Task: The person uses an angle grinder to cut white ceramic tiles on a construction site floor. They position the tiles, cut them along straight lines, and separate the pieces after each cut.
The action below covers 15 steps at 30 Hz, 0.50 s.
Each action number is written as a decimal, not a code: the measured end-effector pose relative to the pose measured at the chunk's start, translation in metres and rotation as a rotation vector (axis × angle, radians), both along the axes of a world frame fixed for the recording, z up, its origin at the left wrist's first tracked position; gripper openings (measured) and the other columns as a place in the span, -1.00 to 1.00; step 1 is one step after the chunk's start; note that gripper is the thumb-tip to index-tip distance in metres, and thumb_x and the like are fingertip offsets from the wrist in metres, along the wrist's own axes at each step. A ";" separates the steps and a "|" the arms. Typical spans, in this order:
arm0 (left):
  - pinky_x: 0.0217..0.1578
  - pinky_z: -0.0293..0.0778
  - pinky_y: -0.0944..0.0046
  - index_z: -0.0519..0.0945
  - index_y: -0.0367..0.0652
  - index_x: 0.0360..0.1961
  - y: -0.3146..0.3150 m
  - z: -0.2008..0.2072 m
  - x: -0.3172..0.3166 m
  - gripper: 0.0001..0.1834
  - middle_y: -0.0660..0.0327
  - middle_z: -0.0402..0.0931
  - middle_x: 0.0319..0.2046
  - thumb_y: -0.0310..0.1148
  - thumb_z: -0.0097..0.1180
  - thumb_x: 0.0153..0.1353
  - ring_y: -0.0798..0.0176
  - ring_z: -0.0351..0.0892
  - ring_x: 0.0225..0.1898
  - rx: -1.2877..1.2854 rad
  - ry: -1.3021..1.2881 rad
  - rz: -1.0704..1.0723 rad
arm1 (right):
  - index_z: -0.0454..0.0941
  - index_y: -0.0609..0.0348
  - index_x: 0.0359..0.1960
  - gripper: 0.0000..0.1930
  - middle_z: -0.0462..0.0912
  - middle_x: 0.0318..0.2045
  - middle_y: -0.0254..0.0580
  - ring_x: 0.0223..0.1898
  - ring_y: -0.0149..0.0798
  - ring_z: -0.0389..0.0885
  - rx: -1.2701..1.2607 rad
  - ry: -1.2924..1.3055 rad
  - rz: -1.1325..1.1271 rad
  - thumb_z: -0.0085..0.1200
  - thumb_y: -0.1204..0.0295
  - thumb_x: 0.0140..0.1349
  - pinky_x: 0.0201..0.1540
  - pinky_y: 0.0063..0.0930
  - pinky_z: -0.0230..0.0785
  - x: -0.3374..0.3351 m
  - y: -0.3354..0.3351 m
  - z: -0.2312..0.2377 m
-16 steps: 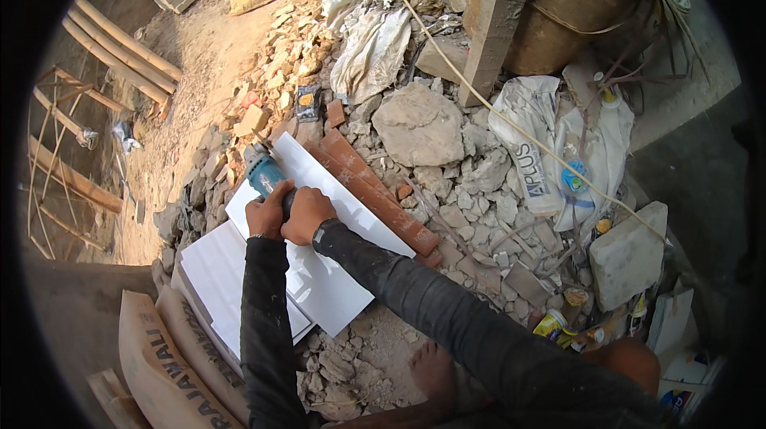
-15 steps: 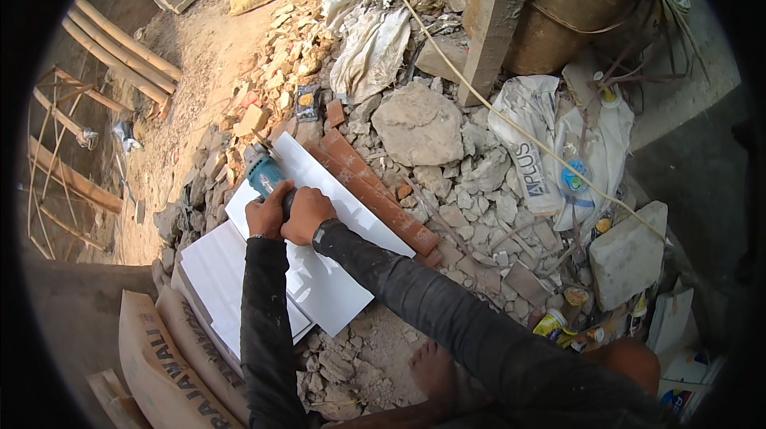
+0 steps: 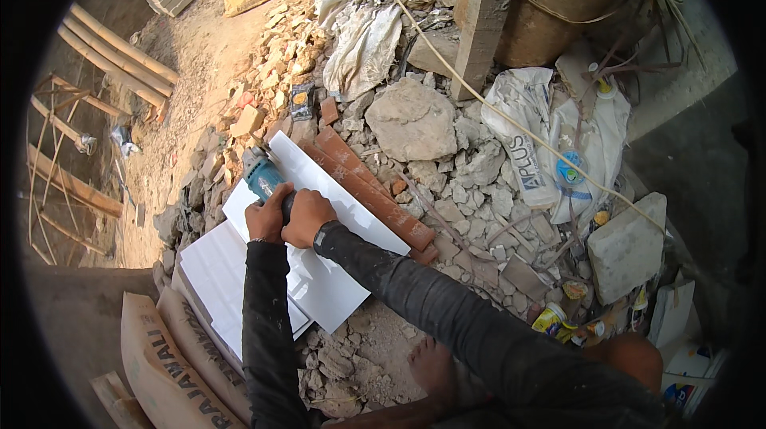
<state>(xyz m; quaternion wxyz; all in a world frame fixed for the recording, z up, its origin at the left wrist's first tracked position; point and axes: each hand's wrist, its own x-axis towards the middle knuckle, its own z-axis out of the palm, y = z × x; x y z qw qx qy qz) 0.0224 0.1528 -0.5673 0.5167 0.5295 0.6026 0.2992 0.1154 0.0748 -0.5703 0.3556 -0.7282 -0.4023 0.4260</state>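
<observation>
A teal and grey angle grinder point(image 3: 265, 177) is gripped by both hands over the white tiles. My left hand point(image 3: 266, 218) is closed on its body, and my right hand point(image 3: 309, 218) is wrapped round its dark rear end, close beside the left. The grinder's metal head points away from me, near the far left corner of the upper white tile point(image 3: 339, 292). Whether its disc touches the tile I cannot tell. Under that tile, to the left, lie more white tiles point(image 3: 209, 273).
Reddish-brown planks point(image 3: 375, 198) lie along the tile's right side. Broken concrete and a large stone point(image 3: 411, 120) cover the ground beyond. Filled paper sacks point(image 3: 171, 361) stand at lower left. A pale cable point(image 3: 511, 122) crosses the rubble beside a post point(image 3: 485, 26). My bare foot point(image 3: 431, 365) is near the tiles.
The grinder's head has tilted slightly, while both hands keep their grip. The whole scene has shifted a little to the left in view.
</observation>
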 end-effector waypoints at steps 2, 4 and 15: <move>-0.44 0.58 0.30 0.64 -0.52 -0.34 0.000 0.000 0.000 -0.60 0.09 0.65 -0.43 -0.31 0.47 0.03 0.28 0.63 -0.52 0.007 0.002 -0.013 | 0.54 0.37 -0.11 -0.45 0.64 -0.06 0.20 0.00 0.11 0.68 0.000 -0.004 0.000 0.40 0.30 -0.14 0.09 -0.18 0.55 0.000 0.000 0.000; -0.44 0.58 0.30 0.64 -0.52 -0.34 0.000 0.001 0.000 -0.60 0.09 0.65 -0.43 -0.31 0.47 0.04 0.28 0.62 -0.52 0.007 -0.001 -0.015 | 0.54 0.38 -0.11 -0.45 0.64 -0.05 0.21 0.00 0.11 0.68 -0.004 -0.005 0.001 0.39 0.30 -0.14 0.09 -0.18 0.55 0.000 0.000 0.001; -0.43 0.59 0.28 0.64 -0.49 -0.35 0.000 -0.003 -0.001 -0.62 0.09 0.65 -0.42 -0.32 0.47 0.04 0.26 0.63 -0.52 -0.035 -0.046 0.001 | 0.54 0.36 -0.10 -0.43 0.66 -0.07 0.20 0.00 0.10 0.68 -0.003 0.006 0.009 0.42 0.28 -0.15 0.09 -0.20 0.56 0.001 -0.003 -0.001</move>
